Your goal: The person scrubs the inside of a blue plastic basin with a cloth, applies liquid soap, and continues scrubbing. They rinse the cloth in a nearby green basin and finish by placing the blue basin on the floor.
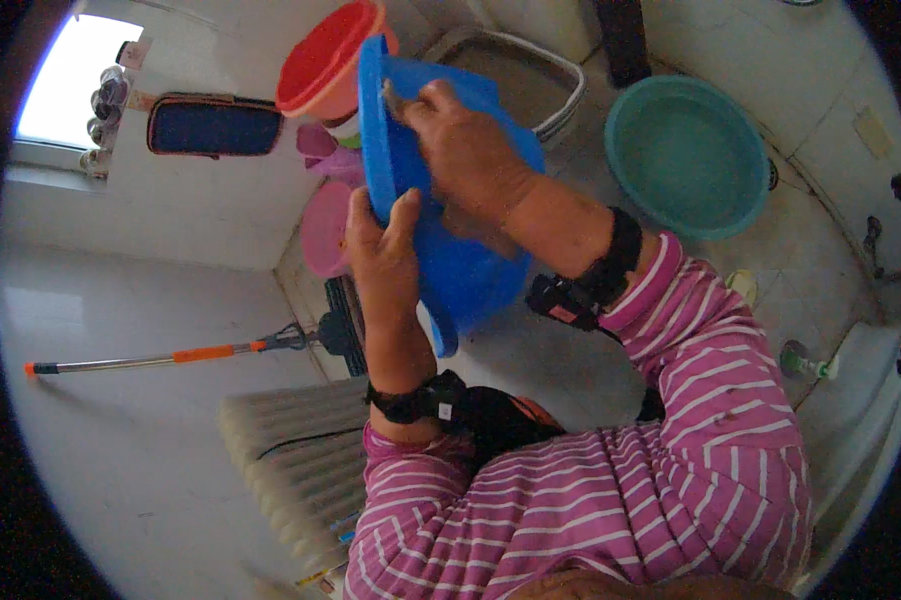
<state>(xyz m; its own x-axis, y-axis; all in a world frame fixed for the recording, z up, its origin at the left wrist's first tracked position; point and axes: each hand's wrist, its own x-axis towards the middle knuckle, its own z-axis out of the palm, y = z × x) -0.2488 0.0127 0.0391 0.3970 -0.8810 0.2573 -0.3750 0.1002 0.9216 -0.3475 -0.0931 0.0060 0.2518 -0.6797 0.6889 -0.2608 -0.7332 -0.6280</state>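
A blue plastic basin is held up and tilted on its side in front of me. My left hand grips its near rim, thumb and fingers on either side of the edge. Inside the basin, against its wall close to the upper rim, is my right hand. Its fingers are bent and a small part near the fingertips is blurred, so I cannot tell whether they hold something.
Beyond the blue basin stand a red basin, a pink basin and a grey-rimmed tub. A green basin rests on the tiled floor at right. An orange-and-silver mop leans left, near a ribbed radiator.
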